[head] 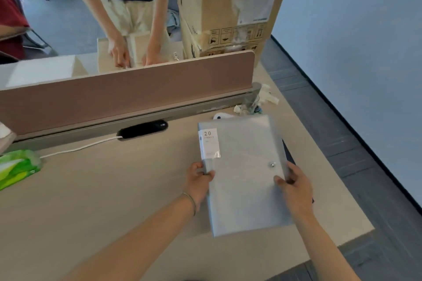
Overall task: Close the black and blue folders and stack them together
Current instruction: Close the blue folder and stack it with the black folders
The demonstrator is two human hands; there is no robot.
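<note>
- Right now the blue folder (244, 175) lies closed on the right part of the desk (102, 189), its pale translucent cover facing up and its snap button (272, 164) near the right edge.
- Beneath it, a dark edge shows along the right side: the black folder (288, 150), mostly hidden, so the two appear stacked.
- A white label (209, 143) marked "20" sits at the top left corner of the blue folder.
- At the folder's left edge, the left hand (198, 183) is clamped on it, thumb on top and fingers curled around the side.
- Opposite, the right hand (295, 186) grips the right edge, thumb pressed on the cover just below the snap button.
- Far left on the desk lies a green tissue pack (17, 167), well apart from the folders.
- Behind the divider (127, 93) another person (127, 7) handles a box, beside a large cardboard carton (230, 9).
</note>
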